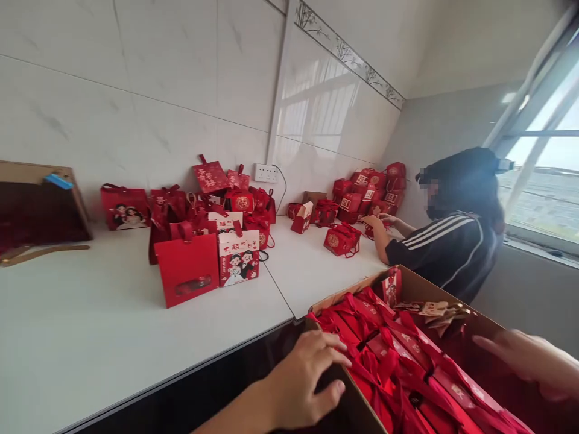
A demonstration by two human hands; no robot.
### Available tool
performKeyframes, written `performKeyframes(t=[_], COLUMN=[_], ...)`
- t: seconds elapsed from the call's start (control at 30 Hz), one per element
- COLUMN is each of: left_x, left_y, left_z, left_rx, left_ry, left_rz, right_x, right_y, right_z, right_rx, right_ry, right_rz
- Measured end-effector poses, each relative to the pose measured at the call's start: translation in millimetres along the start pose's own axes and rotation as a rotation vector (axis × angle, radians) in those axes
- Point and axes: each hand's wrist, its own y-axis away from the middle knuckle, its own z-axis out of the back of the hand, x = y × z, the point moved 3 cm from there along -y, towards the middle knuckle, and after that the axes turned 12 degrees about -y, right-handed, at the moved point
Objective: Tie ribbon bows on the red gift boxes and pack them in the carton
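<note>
A cardboard box [362, 392] stands in front of me, filled on its left with rows of red gift boxes [398, 340] tied with red ribbons. My left hand [307, 377] is at the box's left rim, thumb and fingers apart, with nothing visibly held. Above the box's right side is my right hand [520, 358], smeared by motion; its fingers look stretched out and no object shows in them. Nearest to it, small cream and red cards or tags [436, 310] with gold-coloured pieces lie near the box's far end.
On the white table [113, 337] stand a plain red gift bag [187, 271], a couple-print box [239, 259] and several more red boxes. A co-worker [447, 241] handles a red box at the right. An open carton [40, 205] sits at the left. A cable hangs from a wall socket [266, 173].
</note>
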Motion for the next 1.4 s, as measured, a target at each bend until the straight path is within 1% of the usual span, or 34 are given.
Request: performKeyframes(t=[0.03, 0.07, 0.1, 0.13, 0.17, 0.27, 0.33, 0.37, 0.4, 0.43, 0.47, 0.53, 0.57, 0.6, 0.67, 0.73, 0.8, 0.87, 0.93, 1.03, 1.1, 1.2, 1.3, 1.4], left_x=[7.7, 17.2, 27.7, 38.7, 49.8, 78.9, 92.8, 98.3, 103.4, 108.2, 113.3, 124.1, 129.9, 136.0, 148.1, 159.1, 167.4, 171.1, 170.2, 163.0, 156.9, 149.3, 145.9, 145.4], left_y=[1.8, 5.1, 10.1, 17.0, 25.6, 58.2, 80.2, 89.3, 96.3, 100.8, 102.8, 99.1, 94.2, 88.0, 74.7, 64.9, 60.9, 61.4, 63.5, 66.8, 68.7, 70.8, 71.5, 69.8], left_z=[20.5, 40.9, 60.5, 79.4, 97.4, 146.1, 174.1, 186.4, 197.3, 206.7, 214.6, 226.4, 230.4, 233.3, 236.8, 238.3, 238.7, 238.0, 236.1, 232.1, 229.9, 227.4, 225.4, 223.1], left_rx=[-0.005, -0.038, -0.088, -0.158, -0.239, -0.492, -0.647, -0.712, -0.761, -0.793, -0.813, -0.818, -0.812, -0.802, -0.786, -0.793, -0.830, -0.867, -0.877, -0.873, -0.879, -0.877, -0.880, -0.893], left_ry=[-0.028, -0.073, -0.129, -0.191, -0.253, -0.433, -0.551, -0.600, -0.637, -0.657, -0.658, -0.611, -0.563, -0.504, -0.399, -0.334, -0.290, -0.253, -0.238, -0.229, -0.240, -0.307, -0.414, -0.556], left_rz=[0.053, 0.119, 0.183, 0.243, 0.297, 0.427, 0.497, 0.528, 0.559, 0.590, 0.624, 0.677, 0.685, 0.683, 0.656, 0.639, 0.641, 0.648, 0.654, 0.656, 0.647, 0.617, 0.573, 0.476], right_x=[20.0, 45.4, 75.9, 109.3, 141.1, 221.2, 265.0, 285.2, 305.2, 324.4, 342.7, 374.7, 387.8, 398.8, 413.8, 420.0, 418.8, 412.2, 403.0, 389.5, 383.7, 379.9, 377.6, 374.7], right_y=[-12.0, -22.0, -29.4, -33.2, -34.0, -26.5, -16.9, -11.6, -5.8, -1.0, 2.5, 6.1, 6.3, 6.1, 5.3, 5.0, 4.7, 4.2, 4.2, 7.1, 11.1, 16.5, 18.0, 17.1], right_z=[-11.9, -28.2, -48.7, -73.1, -98.9, -179.5, -226.9, -247.8, -266.6, -282.6, -296.1, -319.5, -329.7, -339.3, -355.3, -366.9, -375.4, -383.0, -389.9, -396.3, -397.0, -394.1, -390.4, -388.9], right_rx=[0.022, 0.043, 0.056, 0.080, 0.098, 0.226, 0.285, 0.313, 0.337, 0.320, 0.266, 0.171, 0.162, 0.183, 0.266, 0.309, 0.288, 0.270, 0.248, 0.156, 0.103, 0.104, 0.121, 0.089], right_ry=[0.171, 0.304, 0.372, 0.374, 0.335, 0.249, 0.207, 0.183, 0.147, 0.114, 0.074, 0.025, -0.007, -0.037, -0.099, -0.139, -0.182, -0.306, -0.488, -0.689, -0.740, -0.768, -0.787, -0.804], right_rz=[-0.046, -0.009, 0.131, 0.343, 0.509, 0.768, 0.888, 0.952, 1.046, 1.126, 1.188, 1.232, 1.217, 1.188, 1.127, 1.094, 1.093, 1.104, 1.142, 1.242, 1.320, 1.411, 1.437, 1.419])
